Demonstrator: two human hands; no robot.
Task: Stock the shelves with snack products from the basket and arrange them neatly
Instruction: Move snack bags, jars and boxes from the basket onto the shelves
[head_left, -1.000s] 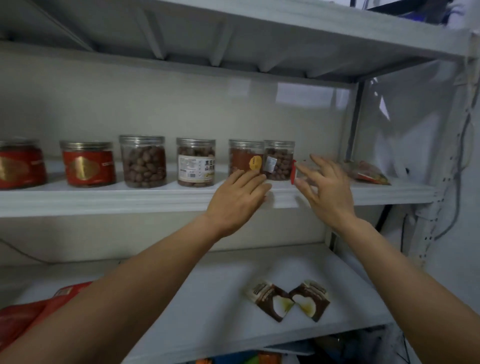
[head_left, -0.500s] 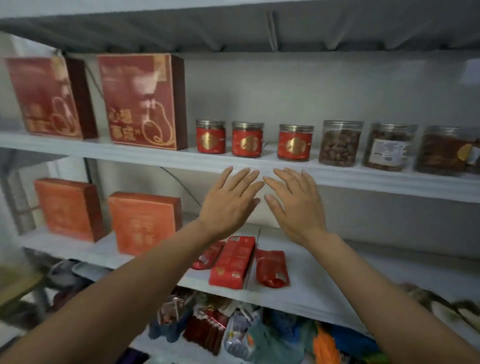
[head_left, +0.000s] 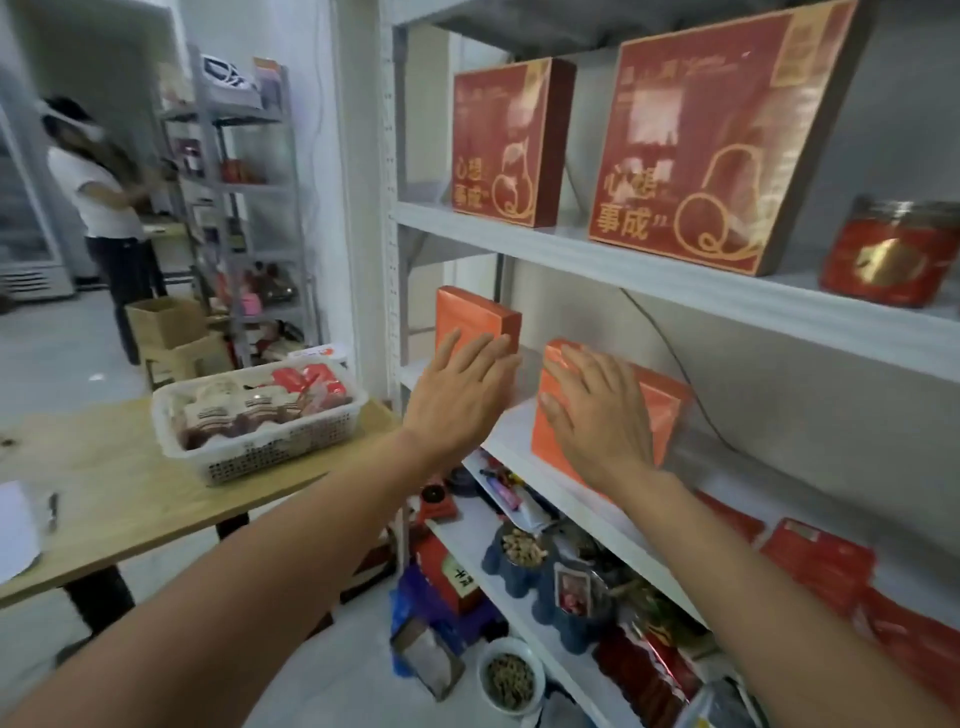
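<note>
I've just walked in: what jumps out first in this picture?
Two open hands meet orange boxes on the middle shelf: the left hand at the left orange box, the right hand flat against the right orange box. Above stand a red box and a nearer red box with gold lettering. Further left, a white basket of snack packs sits on a wooden table.

I face a plain orange cardboard box (head_left: 480, 318) and its orange twin (head_left: 662, 410); above, a dark red carton (head_left: 506, 140) bears gold line drawings; my white perforated plastic basket (head_left: 270, 447).
</note>
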